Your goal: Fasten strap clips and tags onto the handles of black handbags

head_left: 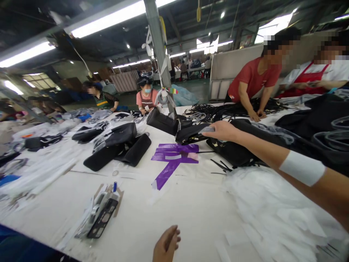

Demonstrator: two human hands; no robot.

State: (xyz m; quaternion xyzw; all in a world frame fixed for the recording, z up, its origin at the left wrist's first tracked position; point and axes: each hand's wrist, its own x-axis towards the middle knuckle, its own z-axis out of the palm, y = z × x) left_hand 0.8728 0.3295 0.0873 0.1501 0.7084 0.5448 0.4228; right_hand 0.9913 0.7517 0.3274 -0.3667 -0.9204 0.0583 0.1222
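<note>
My right hand [222, 131] reaches far across the white table [191, 203], its fingers closed on the edge of a black bag [192, 134]. Another black bag [229, 149] lies just below that hand, and a black bag [163, 122] sits to its left. A white patch [302, 168] is wrapped on my right forearm. My left hand [167, 243] hovers over the near edge of the table with loosely curled fingers and nothing visible in it. Beyond it, strips of purple tape [174, 156] are stuck to the tabletop.
White wrapping sheets [275, 207] heap up at the right. A black patterned phone case [102, 218] lies at the left front beside packaged items. More black bags [117, 151] lie left of centre. A post [158, 47] rises behind. Co-workers stand across, one in a red shirt [255, 78] handling black straps [207, 111].
</note>
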